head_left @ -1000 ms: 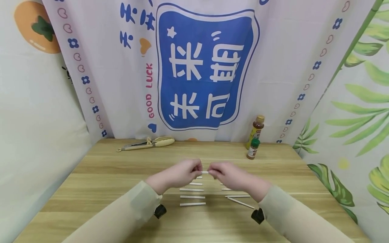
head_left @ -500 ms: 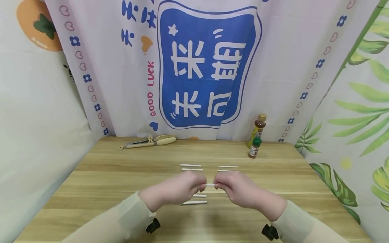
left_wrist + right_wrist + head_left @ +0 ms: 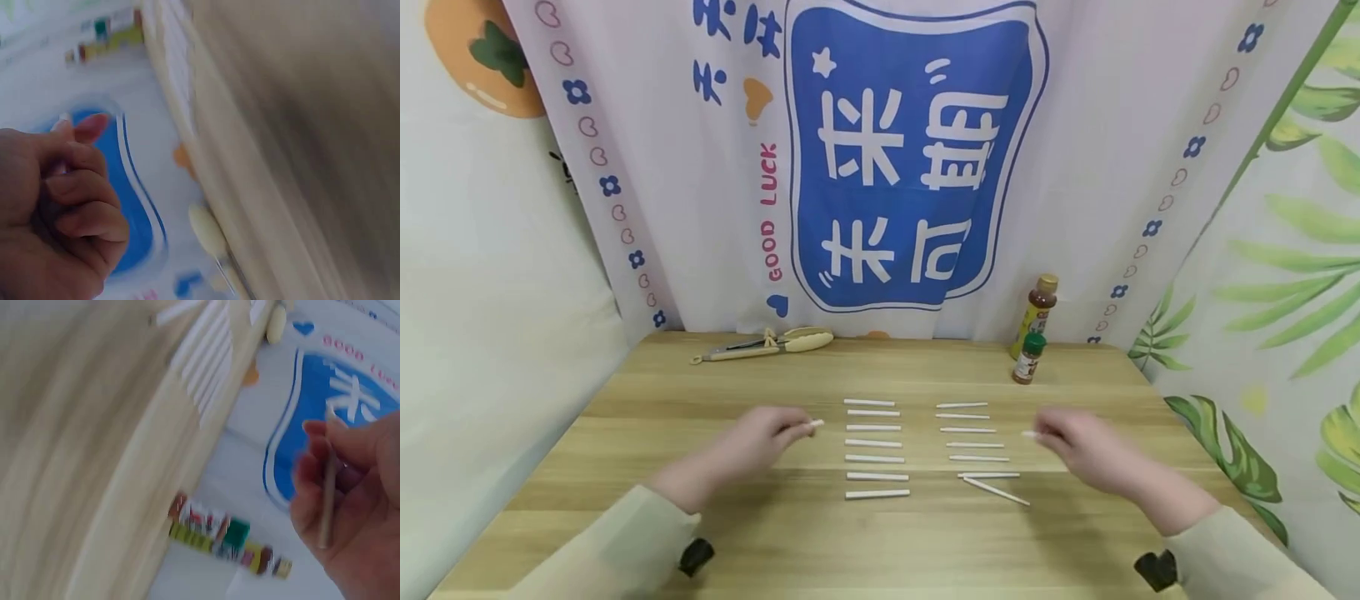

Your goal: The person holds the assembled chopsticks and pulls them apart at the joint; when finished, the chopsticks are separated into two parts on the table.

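My left hand (image 3: 771, 433) is left of the rows, a small white piece (image 3: 817, 422) pinched at its fingertips. In the left wrist view the other fingers curl in toward the palm, hiding most of the piece. My right hand (image 3: 1078, 442) is right of the rows and pinches a slim pale stick (image 3: 328, 487) with a narrow white tip, its shaft lying along the palm. Between the hands, several thicker white tubes (image 3: 877, 477) form a left column on the table. Several thinner white sticks (image 3: 979, 457) make a right column, the nearest one (image 3: 996, 491) slanted.
Tongs (image 3: 763, 345) with cream handles lie at the table's back left. A gold-capped sauce bottle (image 3: 1037, 312) and a green-capped spice jar (image 3: 1028, 360) stand at the back right. A printed curtain (image 3: 1097, 208) hangs behind the wooden table (image 3: 880, 558).
The hands first came nearer the body together, with a white stick between them. They have now swung apart to left and right, each with a separate piece, uncovering both columns.
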Tool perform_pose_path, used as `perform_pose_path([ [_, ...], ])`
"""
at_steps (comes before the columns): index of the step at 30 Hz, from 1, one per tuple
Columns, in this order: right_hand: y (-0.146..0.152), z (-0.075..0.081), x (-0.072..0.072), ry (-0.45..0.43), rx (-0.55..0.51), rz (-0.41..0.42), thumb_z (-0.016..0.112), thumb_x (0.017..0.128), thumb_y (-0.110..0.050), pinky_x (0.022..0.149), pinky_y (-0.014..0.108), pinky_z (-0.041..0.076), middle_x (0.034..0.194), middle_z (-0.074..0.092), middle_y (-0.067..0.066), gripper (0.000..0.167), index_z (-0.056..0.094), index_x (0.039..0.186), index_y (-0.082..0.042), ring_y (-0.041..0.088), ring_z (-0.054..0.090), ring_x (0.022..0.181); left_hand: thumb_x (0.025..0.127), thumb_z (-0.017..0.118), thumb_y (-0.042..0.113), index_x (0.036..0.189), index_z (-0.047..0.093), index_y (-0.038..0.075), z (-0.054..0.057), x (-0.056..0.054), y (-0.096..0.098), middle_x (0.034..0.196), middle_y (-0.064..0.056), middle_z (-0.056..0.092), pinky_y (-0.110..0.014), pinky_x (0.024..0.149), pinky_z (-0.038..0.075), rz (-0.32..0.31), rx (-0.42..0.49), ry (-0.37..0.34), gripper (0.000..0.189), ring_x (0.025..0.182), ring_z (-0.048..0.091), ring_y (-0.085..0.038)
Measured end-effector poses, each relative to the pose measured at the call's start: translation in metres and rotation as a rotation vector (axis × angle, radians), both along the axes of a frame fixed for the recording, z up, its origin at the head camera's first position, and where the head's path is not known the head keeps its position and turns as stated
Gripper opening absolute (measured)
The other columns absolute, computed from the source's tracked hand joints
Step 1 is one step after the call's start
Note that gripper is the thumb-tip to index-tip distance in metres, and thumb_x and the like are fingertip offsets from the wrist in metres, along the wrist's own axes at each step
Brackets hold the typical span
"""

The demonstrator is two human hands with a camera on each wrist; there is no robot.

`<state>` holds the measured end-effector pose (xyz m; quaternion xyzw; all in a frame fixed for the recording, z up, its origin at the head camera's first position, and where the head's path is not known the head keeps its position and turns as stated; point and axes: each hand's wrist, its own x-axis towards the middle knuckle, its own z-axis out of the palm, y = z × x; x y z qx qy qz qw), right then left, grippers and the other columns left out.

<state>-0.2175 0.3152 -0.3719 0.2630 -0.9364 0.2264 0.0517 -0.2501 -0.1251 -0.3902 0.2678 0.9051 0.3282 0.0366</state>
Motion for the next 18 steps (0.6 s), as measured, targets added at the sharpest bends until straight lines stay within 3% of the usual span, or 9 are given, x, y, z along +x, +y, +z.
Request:
perform_pose_path([
  [4,-0.024,-0.015,0.004,-0.16,0.013,0.077,0.064,0.094,-0.006,0.055,0.027,0.045,0.071,0.054,-0.01,0.014,0.06,0.085,-0.017,0.004,0.048,0.062,0.099,0.052,0.003,0.099,0.065,0.002,-0.009,0.014,0.033,0.085,-0.003,0.063,-0.038,0.074,0.053,-0.185,-0.065,0.034,0.013,0.078,0.06,-0.017],
  [6,-0.036,-0.026,0.006,-0.199,0.046,0.079,0.066,0.093,-0.008,0.056,0.027,0.045,0.073,0.057,-0.011,0.01,0.062,0.088,-0.016,0.003,0.05,0.062,0.098,0.055,0.003,0.093,0.062,0.006,-0.015,0.023,0.05,0.079,0.002,0.06,-0.033,0.068,0.052,-0.244,-0.101,0.066,0.009,0.072,0.057,-0.012],
  [9,-0.047,-0.041,0.009,-0.199,0.107,0.073,0.069,0.092,-0.012,0.055,0.026,0.043,0.072,0.055,-0.013,0.012,0.061,0.086,-0.018,0.002,0.048,0.061,0.096,0.061,0.011,0.083,0.057,0.015,-0.021,0.033,0.071,0.069,0.01,0.051,-0.026,0.054,0.044,-0.268,-0.208,0.13,0.015,0.059,0.047,-0.006],
  [13,-0.055,-0.055,0.01,-0.112,0.161,0.098,0.073,0.089,-0.015,0.056,0.025,0.041,0.072,0.049,-0.015,0.022,0.056,0.079,-0.022,0.002,0.045,0.063,0.092,0.067,0.016,0.076,0.053,0.019,-0.025,0.04,0.088,0.063,0.011,0.045,-0.026,0.049,0.039,-0.284,-0.38,0.258,0.022,0.054,0.042,-0.005],
  [16,-0.058,-0.061,0.01,-0.08,0.168,0.114,0.074,0.088,-0.014,0.056,0.025,0.04,0.073,0.046,-0.015,0.025,0.053,0.078,-0.022,0.003,0.044,0.065,0.087,0.071,0.016,0.071,0.051,0.019,-0.029,0.041,0.096,0.061,0.012,0.045,-0.026,0.049,0.038,-0.311,-0.445,0.341,0.026,0.054,0.042,-0.005],
  [18,-0.059,-0.061,0.01,-0.094,0.156,0.11,0.074,0.088,-0.016,0.056,0.025,0.04,0.073,0.046,-0.015,0.024,0.054,0.078,-0.023,0.003,0.044,0.064,0.084,0.073,0.015,0.07,0.05,0.02,-0.03,0.041,0.099,0.061,0.012,0.045,-0.026,0.049,0.039,-0.324,-0.455,0.359,0.027,0.054,0.042,-0.005],
])
